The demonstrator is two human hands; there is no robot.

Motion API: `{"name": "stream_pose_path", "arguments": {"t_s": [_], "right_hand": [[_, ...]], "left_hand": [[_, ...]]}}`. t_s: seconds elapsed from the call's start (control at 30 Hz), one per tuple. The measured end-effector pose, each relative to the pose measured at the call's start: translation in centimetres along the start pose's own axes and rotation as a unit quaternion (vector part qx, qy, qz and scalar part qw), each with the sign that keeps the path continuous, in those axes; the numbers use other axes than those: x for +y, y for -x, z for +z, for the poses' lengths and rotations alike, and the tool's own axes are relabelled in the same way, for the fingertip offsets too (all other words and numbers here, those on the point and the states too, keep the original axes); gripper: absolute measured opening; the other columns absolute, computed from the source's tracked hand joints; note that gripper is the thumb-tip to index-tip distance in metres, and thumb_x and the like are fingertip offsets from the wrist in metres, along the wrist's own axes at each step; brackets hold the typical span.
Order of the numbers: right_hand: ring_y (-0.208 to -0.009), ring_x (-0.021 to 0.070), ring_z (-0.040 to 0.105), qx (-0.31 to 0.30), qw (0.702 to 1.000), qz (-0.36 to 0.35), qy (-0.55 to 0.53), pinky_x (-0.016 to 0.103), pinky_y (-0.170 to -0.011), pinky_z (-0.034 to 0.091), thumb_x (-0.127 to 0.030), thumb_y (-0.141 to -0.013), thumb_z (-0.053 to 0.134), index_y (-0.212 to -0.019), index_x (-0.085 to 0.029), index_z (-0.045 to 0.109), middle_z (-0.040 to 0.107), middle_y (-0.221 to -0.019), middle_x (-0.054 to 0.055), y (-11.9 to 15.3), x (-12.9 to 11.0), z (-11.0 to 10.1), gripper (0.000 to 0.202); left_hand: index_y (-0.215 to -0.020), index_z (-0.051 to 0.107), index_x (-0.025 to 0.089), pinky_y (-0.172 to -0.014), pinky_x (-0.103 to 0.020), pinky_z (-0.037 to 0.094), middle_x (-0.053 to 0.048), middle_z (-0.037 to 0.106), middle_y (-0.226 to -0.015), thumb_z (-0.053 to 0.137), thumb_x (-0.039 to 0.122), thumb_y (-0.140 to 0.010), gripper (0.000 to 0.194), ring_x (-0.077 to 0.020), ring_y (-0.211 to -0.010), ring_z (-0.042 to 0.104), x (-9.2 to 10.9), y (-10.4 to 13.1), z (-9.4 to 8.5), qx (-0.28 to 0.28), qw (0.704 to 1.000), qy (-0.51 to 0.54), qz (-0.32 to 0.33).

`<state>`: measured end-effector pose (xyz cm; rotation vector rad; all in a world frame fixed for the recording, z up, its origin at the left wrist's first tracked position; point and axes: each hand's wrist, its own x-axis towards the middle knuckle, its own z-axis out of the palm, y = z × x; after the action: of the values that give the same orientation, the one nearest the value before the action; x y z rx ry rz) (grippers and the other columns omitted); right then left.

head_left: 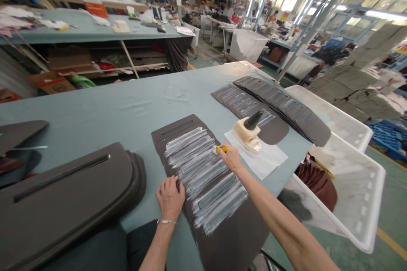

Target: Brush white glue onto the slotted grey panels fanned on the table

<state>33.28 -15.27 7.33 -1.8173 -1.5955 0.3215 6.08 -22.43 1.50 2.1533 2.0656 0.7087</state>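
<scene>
In front of me lies a long dark grey panel (229,233) with slots, its upper part streaked with white, glue-like paste. My right hand (231,160) is closed around a small yellow-handled brush (222,149), whose tip touches the streaked area near the panel's right edge. On the panel's left edge rests my left hand (171,198), palm down, fingers spread and holding nothing. Right of the brush, a cream container with a black nozzle (247,129) stands on a white sheet (271,159).
A thick stack of slotted dark panels (73,194) sits at the left. More overlapping panels (276,129), some streaked white, lie at the far right of the blue-green table (127,110). Beyond that edge are white bins (352,186), one holding brown-red pieces (318,184).
</scene>
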Motion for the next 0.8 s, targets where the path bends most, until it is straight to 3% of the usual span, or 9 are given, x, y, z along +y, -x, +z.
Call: {"name": "stream_pose_path", "arguments": {"t_s": [0.07,0.2,0.33,0.47,0.6,0.67,0.8], "right_hand": [[-0.061,0.0148,0.056,-0.024,1.000,0.001,-0.018,0.024,-0.061,0.041,-0.028,-0.076,0.048,-0.079,-0.021,0.067,0.065,-0.069,0.000,0.2,0.4,-0.5,0.021],[-0.058,0.0154,0.054,0.049,0.998,0.047,0.012,0.025,-0.059,0.038,-0.028,-0.075,0.047,-0.077,-0.019,0.066,0.063,-0.065,0.001,1.0,0.5,-1.0,0.021],[-0.058,0.0143,0.053,0.016,0.998,0.021,-0.049,0.025,-0.059,0.038,-0.028,-0.076,0.048,-0.078,-0.020,0.065,0.063,-0.067,0.000,2.9,-0.2,-0.6,0.019],[-0.061,0.0151,0.055,0.027,0.994,0.060,-0.090,0.025,-0.059,0.040,-0.028,-0.076,0.048,-0.076,-0.020,0.064,0.063,-0.070,0.000,3.9,-0.2,-0.7,0.018],[-0.059,0.0140,0.052,0.029,0.994,0.051,-0.087,0.024,-0.059,0.039,-0.027,-0.077,0.049,-0.077,-0.020,0.064,0.061,-0.068,-0.001,3.8,-2.5,-0.1,0.016],[-0.060,0.0131,0.053,0.002,0.995,0.013,-0.103,0.023,-0.061,0.040,-0.024,-0.077,0.049,-0.081,-0.020,0.064,0.061,-0.070,-0.001,4.5,-5.0,1.3,0.016],[-0.066,0.0122,0.057,-0.138,0.975,-0.094,-0.150,0.020,-0.067,0.042,-0.022,-0.077,0.054,-0.084,-0.022,0.065,0.064,-0.074,-0.002,6.2,-8.4,4.6,0.013]], "left_hand": [[-0.110,0.057,0.017,-0.090,-0.040,0.033,-0.011,0.060,-0.112,0.046,0.027,-0.085,0.029,-0.0256,-0.109,0.048,0.0,0.0,0.0,-0.003,1.000,-0.002,-0.002],[-0.109,0.057,0.019,-0.090,-0.038,0.033,-0.009,0.060,-0.112,0.044,0.031,-0.087,0.028,-0.0243,-0.109,0.048,0.1,0.0,-0.1,-0.019,1.000,-0.011,-0.016],[-0.109,0.056,0.019,-0.090,-0.039,0.033,-0.008,0.060,-0.113,0.043,0.032,-0.088,0.027,-0.0242,-0.110,0.048,0.0,0.1,-0.1,-0.019,0.999,-0.017,-0.021],[-0.111,0.055,0.020,-0.092,-0.039,0.032,-0.008,0.059,-0.114,0.043,0.032,-0.088,0.028,-0.0244,-0.112,0.047,-0.2,0.2,0.2,-0.017,1.000,-0.014,-0.017],[-0.110,0.055,0.019,-0.091,-0.039,0.033,-0.009,0.058,-0.115,0.044,0.033,-0.088,0.028,-0.0248,-0.111,0.048,-0.2,0.3,0.5,-0.014,1.000,-0.016,-0.023],[-0.110,0.055,0.020,-0.090,-0.039,0.034,-0.009,0.058,-0.114,0.044,0.034,-0.088,0.028,-0.0245,-0.109,0.048,-0.1,0.2,0.5,-0.015,0.999,-0.014,-0.025],[-0.107,0.055,0.019,-0.087,-0.039,0.035,-0.009,0.059,-0.111,0.044,0.035,-0.087,0.028,-0.0247,-0.106,0.050,-0.2,0.2,0.5,-0.011,0.999,-0.006,-0.031]]}}
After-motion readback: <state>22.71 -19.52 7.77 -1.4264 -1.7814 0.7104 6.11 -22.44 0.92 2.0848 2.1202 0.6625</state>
